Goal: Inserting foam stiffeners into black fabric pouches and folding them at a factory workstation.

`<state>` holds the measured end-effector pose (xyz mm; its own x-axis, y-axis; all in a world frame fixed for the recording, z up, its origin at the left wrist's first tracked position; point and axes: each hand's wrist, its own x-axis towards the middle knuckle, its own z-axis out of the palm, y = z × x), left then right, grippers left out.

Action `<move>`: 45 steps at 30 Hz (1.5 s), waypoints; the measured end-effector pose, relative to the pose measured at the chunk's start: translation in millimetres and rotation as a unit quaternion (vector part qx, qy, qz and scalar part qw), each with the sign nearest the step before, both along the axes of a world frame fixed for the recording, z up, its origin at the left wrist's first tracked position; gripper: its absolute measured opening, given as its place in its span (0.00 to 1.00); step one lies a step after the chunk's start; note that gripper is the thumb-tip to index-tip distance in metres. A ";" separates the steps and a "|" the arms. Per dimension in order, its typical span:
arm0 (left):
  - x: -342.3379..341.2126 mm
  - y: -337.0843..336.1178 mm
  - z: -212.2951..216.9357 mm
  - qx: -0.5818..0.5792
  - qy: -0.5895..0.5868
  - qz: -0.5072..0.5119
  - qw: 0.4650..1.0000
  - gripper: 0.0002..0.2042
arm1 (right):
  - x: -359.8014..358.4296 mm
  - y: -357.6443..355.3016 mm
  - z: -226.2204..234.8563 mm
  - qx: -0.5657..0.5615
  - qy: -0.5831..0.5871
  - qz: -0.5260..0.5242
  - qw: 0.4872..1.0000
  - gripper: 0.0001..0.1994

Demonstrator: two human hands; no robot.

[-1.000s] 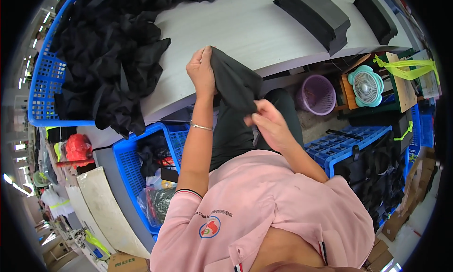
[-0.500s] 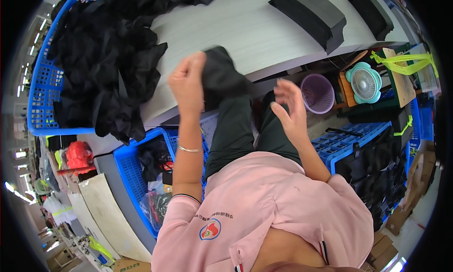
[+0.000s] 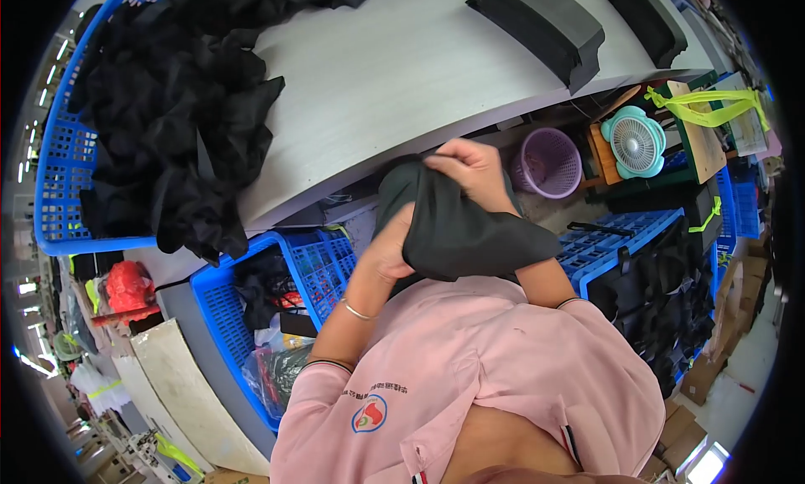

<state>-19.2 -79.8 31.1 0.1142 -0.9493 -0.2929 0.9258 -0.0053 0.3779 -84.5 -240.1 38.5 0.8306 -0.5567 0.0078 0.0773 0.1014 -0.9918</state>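
Both hands are grasping one black fabric piece (image 3: 474,232), held just right of the view's centre, above the person's lap and on the near side of the worktable (image 3: 377,73). At the cloth's 12 o'clock, the right hand (image 3: 474,174) pinches its upper edge between thumb and bent fingers; at its 9 o'clock, the left hand (image 3: 392,242) grips the side edge, with its fingertips hidden behind the folds. From there the free part hangs out toward 4 o'clock, draping across the right forearm. Judging by this hold, the step in hand looks like handling and arranging the single piece by its edges, and it seems only partly done, since the cloth is bunched and not flat. Any further move would call for a sure pinch at both edges, because such limp material could easily fold over itself or slip. At 10 o'clock of the view, a heaped pile of black cloth (image 3: 180,115) spills from a blue plastic basket (image 3: 63,174) onto the tabletop, well apart from the hands. Two curved dark stacks (image 3: 549,31) stand at 1 and 2 o'clock, while a purple waste bin (image 3: 549,161) sits below the table edge at 2 o'clock.
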 end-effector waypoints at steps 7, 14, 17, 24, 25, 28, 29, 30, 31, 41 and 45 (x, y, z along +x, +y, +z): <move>-36.2 -27.5 63.1 -0.125 -0.133 -0.063 0.981 0.15 | -54.9 19.1 -75.8 0.061 0.074 0.156 0.983 0.08; 25.9 -109.5 8.3 0.205 -0.067 0.240 0.946 0.26 | -40.1 63.9 -128.3 0.073 0.078 0.144 0.984 0.08; 42.0 -83.0 5.1 0.255 -0.103 0.312 0.909 0.26 | -33.4 47.4 -73.5 0.090 0.180 0.007 0.980 0.08; 40.8 -67.7 -27.3 0.234 -0.237 0.272 0.903 0.27 | -30.0 21.8 -17.2 -0.082 -0.013 0.033 0.996 0.12; 42.6 -70.0 -32.5 0.229 -0.256 0.264 0.901 0.27 | -32.7 19.0 -17.2 -0.036 -0.012 0.046 0.998 0.13; 42.5 -61.5 -49.0 0.221 -0.315 0.243 0.890 0.27 | -33.7 22.3 -11.4 -0.063 0.059 0.080 0.993 0.13; 45.7 -58.5 -54.1 0.219 -0.335 0.236 0.886 0.27 | -33.2 25.5 -9.9 -0.138 0.129 0.102 0.977 0.13; 49.4 -53.9 -58.7 0.216 -0.353 0.231 0.880 0.27 | -32.4 28.2 -9.8 -0.138 0.128 0.103 0.977 0.13; 57.0 -54.4 -62.9 0.213 -0.372 0.226 0.875 0.27 | -31.9 31.0 -9.9 -0.067 0.109 0.124 0.984 0.12; 28.9 -49.1 -43.5 0.187 -0.517 0.053 0.834 0.30 | -42.7 7.8 6.5 0.321 -0.159 0.155 0.921 0.11; 15.2 -27.0 -34.9 0.094 -0.628 0.076 0.769 0.29 | -18.1 -11.3 25.0 0.253 -0.151 0.087 0.952 0.20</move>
